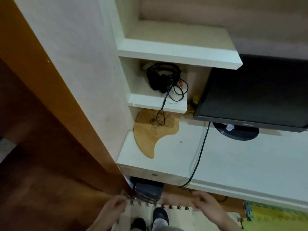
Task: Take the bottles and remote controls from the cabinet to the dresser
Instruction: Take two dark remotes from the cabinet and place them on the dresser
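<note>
Both hands hang low at the bottom edge of the view, apart from each other and holding nothing. The left hand (115, 205) has its fingers curled loosely; the right hand (204, 201) is loosely curled too, and motion blur hides whether its fingers are closed. Between them two feet in dark slippers (160, 215) stand on a pale foam mat (176, 214) with a jigsaw edge. One yellow-green mat (275, 214) lies to the right of it, over brown wooden floor (33, 189).

Above the hands the white bench (233, 164) runs to the right. On it lie one curved wooden board (150, 135), one monitor (256, 97) on a round base, and a black cable (200, 155) trailing from behind the monitor over the front edge. Under the bench, a dark box (148, 190) sits in the shadow.

The cabinet (166, 52) rises at the bench's left end with two open shelves. The lower shelf holds one black headset (160, 77) with its cord hanging down over the board. The upper shelf shows only bare surface. A brown door (25, 64) fills the left side.

No bottles or remote controls can be made out; a small pale object behind the headset is too blurred to name.
</note>
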Tool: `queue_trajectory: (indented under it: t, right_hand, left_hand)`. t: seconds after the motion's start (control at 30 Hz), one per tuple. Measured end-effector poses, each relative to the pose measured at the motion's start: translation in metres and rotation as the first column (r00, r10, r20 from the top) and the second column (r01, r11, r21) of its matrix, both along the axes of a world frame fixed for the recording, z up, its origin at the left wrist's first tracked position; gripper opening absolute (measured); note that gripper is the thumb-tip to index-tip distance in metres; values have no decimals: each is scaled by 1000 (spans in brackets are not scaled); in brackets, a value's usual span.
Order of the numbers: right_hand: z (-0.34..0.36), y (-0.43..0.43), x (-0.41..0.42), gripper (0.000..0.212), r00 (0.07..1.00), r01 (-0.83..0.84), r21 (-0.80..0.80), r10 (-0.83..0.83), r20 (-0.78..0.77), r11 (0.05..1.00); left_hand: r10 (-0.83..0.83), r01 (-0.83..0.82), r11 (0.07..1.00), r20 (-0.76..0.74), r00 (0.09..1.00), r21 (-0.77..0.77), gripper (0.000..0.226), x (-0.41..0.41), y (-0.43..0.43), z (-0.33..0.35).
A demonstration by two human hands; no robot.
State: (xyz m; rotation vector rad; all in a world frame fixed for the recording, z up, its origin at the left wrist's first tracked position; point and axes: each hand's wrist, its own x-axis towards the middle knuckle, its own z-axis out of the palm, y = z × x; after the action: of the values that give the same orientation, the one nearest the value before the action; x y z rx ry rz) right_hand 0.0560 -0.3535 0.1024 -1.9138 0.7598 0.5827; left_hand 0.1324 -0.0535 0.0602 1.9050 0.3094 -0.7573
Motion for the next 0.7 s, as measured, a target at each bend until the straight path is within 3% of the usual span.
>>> queue_trajectory:
  t: [0.07,0.17,0.27,0.37,0.57,0.7]
  right_hand:
    - [43,-7,39,11,981,-15,-1,15,192,1000]
    - [124,-13,83,15,886,-74,10,61,460,997]
    - [204,-18,115,22,706,-116,-107,158,691,987]
    - [281,-17,135,24,481,-77,-197,210,851,977]
    - [420,-2,161,21,-55,98,-367,373,926,925]
    - [496,8,174,17,-239,204,-413,454,858,888]
  left_hand:
    - [-30,34,998,87,996,-50,11,27,-34,43]
    - [-92,148,978,337,937,-144,13,63,-80,135]
    - [-43,240,936,595,802,-256,21,88,-103,228]
    - [105,308,886,795,597,-348,20,109,-115,310]
    - [320,461,817,937,138,-347,22,134,-130,458]
    - [432,504,789,901,-49,-351,16,139,-137,534]
